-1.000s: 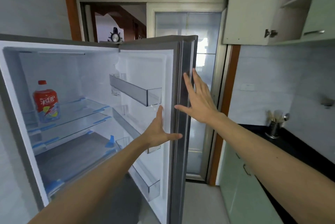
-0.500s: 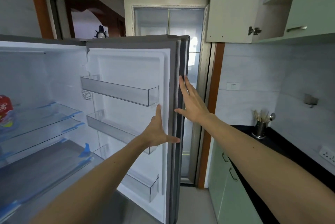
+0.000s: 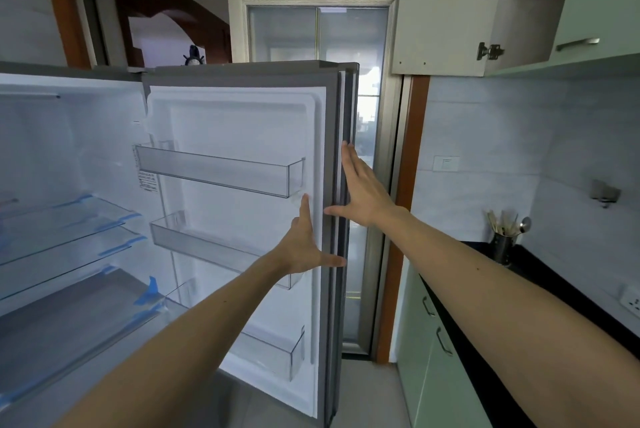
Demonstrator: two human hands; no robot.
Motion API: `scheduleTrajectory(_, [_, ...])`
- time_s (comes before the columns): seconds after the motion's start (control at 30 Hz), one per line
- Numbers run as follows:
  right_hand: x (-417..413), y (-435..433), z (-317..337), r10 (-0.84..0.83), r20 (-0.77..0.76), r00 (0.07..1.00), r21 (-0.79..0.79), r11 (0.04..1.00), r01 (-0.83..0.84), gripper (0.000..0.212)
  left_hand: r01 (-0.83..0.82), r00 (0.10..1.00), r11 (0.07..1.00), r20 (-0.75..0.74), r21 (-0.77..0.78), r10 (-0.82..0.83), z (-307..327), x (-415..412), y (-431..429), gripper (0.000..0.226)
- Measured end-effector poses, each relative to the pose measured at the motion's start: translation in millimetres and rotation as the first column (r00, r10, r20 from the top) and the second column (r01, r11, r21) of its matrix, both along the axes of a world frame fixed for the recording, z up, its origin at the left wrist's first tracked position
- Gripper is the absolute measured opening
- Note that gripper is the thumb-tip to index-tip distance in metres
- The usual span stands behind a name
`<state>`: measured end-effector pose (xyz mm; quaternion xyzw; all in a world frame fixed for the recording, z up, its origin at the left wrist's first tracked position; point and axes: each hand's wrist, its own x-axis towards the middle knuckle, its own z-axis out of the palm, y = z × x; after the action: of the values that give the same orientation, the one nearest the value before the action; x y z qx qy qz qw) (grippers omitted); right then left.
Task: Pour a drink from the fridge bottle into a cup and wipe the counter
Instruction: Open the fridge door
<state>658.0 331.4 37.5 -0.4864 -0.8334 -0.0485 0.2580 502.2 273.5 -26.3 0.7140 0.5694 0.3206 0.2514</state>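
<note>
The fridge stands open, its door point(image 3: 242, 122) swung wide toward me with clear door bins point(image 3: 214, 173) that hold nothing. My left hand point(image 3: 306, 244) lies flat with straight fingers on the inner face of the door near its free edge. My right hand point(image 3: 360, 188) presses flat against the door's outer edge, fingers pointing up. Glass shelves point(image 3: 69, 233) inside the fridge show at the left. The red drink bottle is out of view past the left edge. No cup is visible.
A black counter point(image 3: 540, 275) runs along the right wall over pale green cabinets point(image 3: 433, 358). A metal utensil holder point(image 3: 502, 247) stands on it. An open upper cabinet point(image 3: 450, 11) hangs above. A glass sliding door point(image 3: 318, 46) is behind the fridge door.
The view has turned right, so the red bottle has slid out of sight at the left. Both hands stay flat on the fridge door, which has swung further open.
</note>
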Motion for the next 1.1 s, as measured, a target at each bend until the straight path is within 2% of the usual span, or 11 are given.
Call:
scheduleTrajectory(0.13, [9.2, 6.0, 6.6, 0.042, 0.009, 0.999, -0.043, 0.998, -0.041, 0.131, 0.019, 0.999, 1.000, -0.038, -0.001, -0.019, 0.3, 1.2, -0.9, 0.145])
scheduleTrajectory(0.3, [16.1, 12.4, 4.1, 0.081, -0.021, 0.996, -0.104, 0.991, -0.083, 0.127, 0.035, 0.992, 0.999, -0.119, -0.019, -0.037, 5.7, -10.2, -15.1, 0.130])
scheduleTrajectory(0.47, [20.1, 7.0, -14.1, 0.142, -0.009, 0.990, -0.195, 0.971, -0.141, 0.125, -0.015, 0.969, 1.000, -0.245, -0.012, 0.012, 8.7, -60.9, -49.5, 0.122])
scheduleTrajectory(0.6, [18.0, -14.1, -28.6, 0.136, 0.113, 0.984, -0.320, 0.943, -0.094, 0.119, -0.119, 0.920, 0.992, -0.381, -0.046, 0.093, 4.4, -118.7, -81.2, 0.125])
scheduleTrajectory(0.67, [10.1, -25.1, -32.2, 0.132, 0.218, 0.967, -0.491, 0.871, -0.008, 0.116, -0.184, 0.894, 0.982, -0.423, -0.053, 0.144, 3.0, -143.2, -100.4, 0.122])
scheduleTrajectory(0.73, [-3.2, -36.5, -32.0, 0.176, 0.379, 0.908, -0.591, 0.802, 0.091, 0.112, -0.251, 0.867, 0.967, -0.456, -0.045, 0.204, 0.4, -166.2, -120.1, 0.120])
scheduleTrajectory(0.83, [-34.3, -58.5, -29.4, 0.240, 0.451, 0.860, -0.591, 0.802, 0.086, 0.109, -0.337, 0.823, 0.941, -0.496, -0.038, 0.275, -3.4, -200.3, -147.2, 0.117])
scheduleTrajectory(1.1, [-159.1, -124.9, -30.0, 0.412, 0.352, 0.841, -0.511, 0.837, -0.196, 0.096, -0.486, 0.693, 0.874, -0.601, 0.021, 0.399, -1.4, -279.5, -213.7, 0.100])
